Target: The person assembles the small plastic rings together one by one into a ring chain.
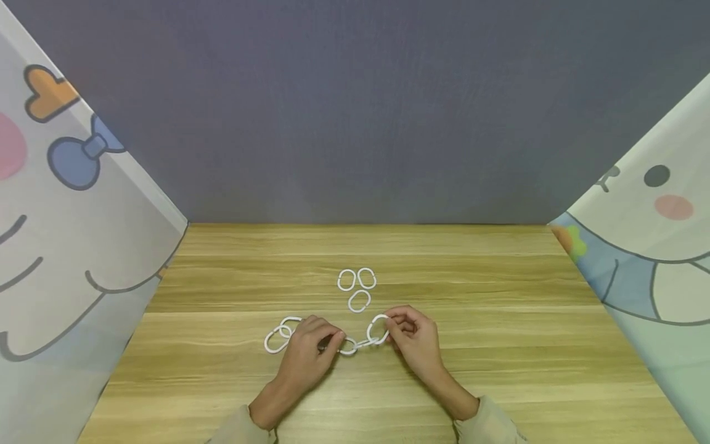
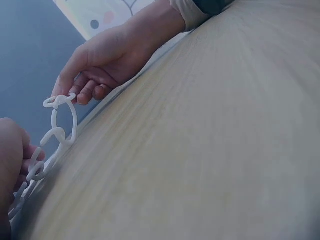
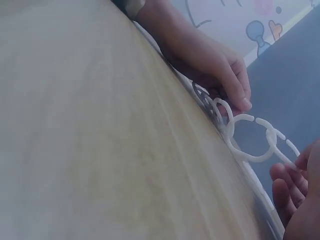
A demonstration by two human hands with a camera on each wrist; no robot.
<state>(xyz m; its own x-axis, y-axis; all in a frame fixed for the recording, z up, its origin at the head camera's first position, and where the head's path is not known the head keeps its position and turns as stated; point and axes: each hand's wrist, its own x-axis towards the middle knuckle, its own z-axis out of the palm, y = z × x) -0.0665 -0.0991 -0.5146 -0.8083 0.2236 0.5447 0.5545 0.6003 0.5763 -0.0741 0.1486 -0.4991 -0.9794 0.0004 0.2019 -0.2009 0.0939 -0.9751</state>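
Note:
A chain of white plastic links (image 1: 348, 347) runs between the two hands, just above the wooden table. My left hand (image 1: 312, 348) pinches one link of it between thumb and fingers; part of the chain is hidden under that hand. Its far end, a white link (image 1: 275, 340) hooked to another, lies on the table left of the hand. With thumb and fingertips, my right hand (image 1: 415, 339) pinches the end link (image 1: 378, 329), which is raised and tilted. In the right wrist view, a link (image 3: 251, 156) with a small gap joins the right hand's link to the chain.
Three loose white links lie beyond the hands: a left link (image 1: 346, 280), a right link (image 1: 367, 278) and a nearer link (image 1: 359, 301). A grey panel (image 1: 366, 111) stands behind the wooden table (image 1: 499, 277). Cartoon-printed cloths (image 1: 127, 240) hang at both sides.

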